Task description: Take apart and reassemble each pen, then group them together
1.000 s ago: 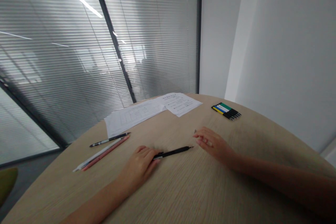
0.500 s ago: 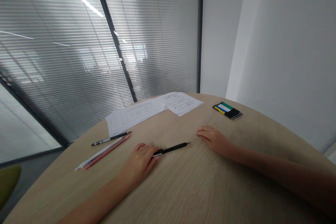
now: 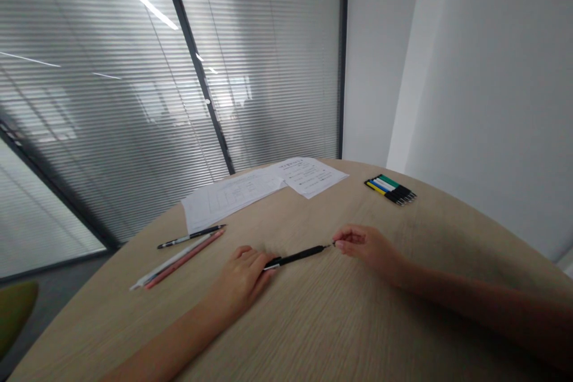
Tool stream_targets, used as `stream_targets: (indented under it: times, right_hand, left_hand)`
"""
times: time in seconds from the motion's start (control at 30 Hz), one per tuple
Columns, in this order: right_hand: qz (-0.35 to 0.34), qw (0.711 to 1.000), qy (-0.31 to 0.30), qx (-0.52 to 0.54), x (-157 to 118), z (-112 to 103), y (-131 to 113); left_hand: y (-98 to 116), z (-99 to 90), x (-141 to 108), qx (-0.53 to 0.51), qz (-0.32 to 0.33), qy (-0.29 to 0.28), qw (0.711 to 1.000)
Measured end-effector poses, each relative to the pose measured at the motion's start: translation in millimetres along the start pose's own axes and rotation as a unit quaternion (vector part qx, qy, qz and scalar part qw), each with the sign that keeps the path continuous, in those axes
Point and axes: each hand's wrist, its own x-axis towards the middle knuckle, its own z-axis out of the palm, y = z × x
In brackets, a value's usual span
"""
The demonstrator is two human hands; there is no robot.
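My left hand [image 3: 248, 271] rests on the wooden table with its fingers closed on one end of a black pen [image 3: 299, 255]. The pen's slim pointed end reaches toward my right hand [image 3: 358, 245]. There the thumb and fingers are pinched together just beyond the tip. A tiny dark piece shows at the fingertips, too small to name; whether it touches the pen cannot be made out. Left of my left hand lie a black pen with a light patterned band [image 3: 190, 237], a white pen [image 3: 170, 264] and a pink pen [image 3: 185, 259], side by side.
Printed paper sheets [image 3: 233, 196] overlap at the table's far edge. A row of several pens with yellow, blue, white and green barrels [image 3: 390, 189] lies at the far right. Beyond the round table [image 3: 304, 322] stand a glass partition with blinds [image 3: 277, 71] and a white wall [image 3: 492, 101].
My right hand has drawn its fingers into a pinch right by the pen's tip. My left hand keeps its hold on the pen, nearly unmoved.
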Motion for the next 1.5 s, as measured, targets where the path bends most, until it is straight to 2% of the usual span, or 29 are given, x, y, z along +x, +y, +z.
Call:
stream_targets:
  times: [0.33,0.57,0.8,1.0,1.33,1.5]
  right_hand:
    - [-0.004,0.998,-0.044,0.055,-1.7,5.3,4.6]
    - [0.026,0.993,-0.033,0.111,-2.7,7.9,1.6]
    - [-0.004,0.996,-0.052,0.066,-5.5,6.6,1.0]
    - [-0.015,0.999,-0.042,-0.005,-6.4,7.1,4.7]
    - [-0.015,0.998,-0.063,-0.015,-7.3,4.1,2.6]
    - [-0.013,0.999,-0.041,0.000,-5.3,5.8,4.3]
  left_hand:
    - [2.1,-1.5,-0.3,0.003,0.017,0.008,1.000]
    - [6.3,-2.9,-0.3,-0.012,0.018,0.008,1.000]
    - [7.4,-3.8,-0.3,-0.007,0.023,0.011,1.000]
    - [7.0,-0.1,-2.1,-0.026,0.037,0.032,0.998]
    - [8.1,0.6,-3.1,-0.025,0.044,0.037,0.998]
    - [7.3,-1.2,-2.5,-0.004,0.030,0.032,0.999]
